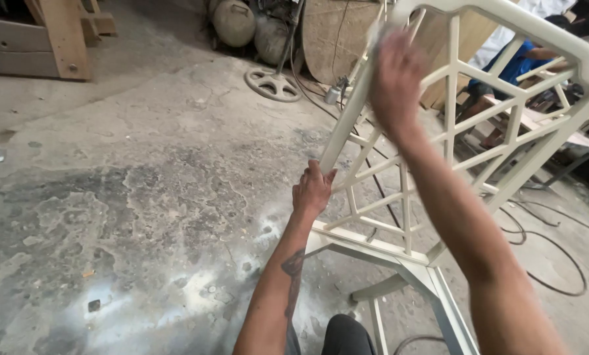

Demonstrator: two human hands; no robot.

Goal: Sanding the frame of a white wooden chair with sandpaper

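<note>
Head view: a cream lattice chair frame (505, 125) is tilted over the concrete floor (130, 197), braced by two hands.

The left upright's lower part is gripped by the left hand (313, 190); higher on that rail, whose long axis runs up and right, the blurred right hand (394, 79) is pressed, seemingly on a pale pad. No containers are held; two round tanks (252, 26) stand at the floor's far edge.
</note>
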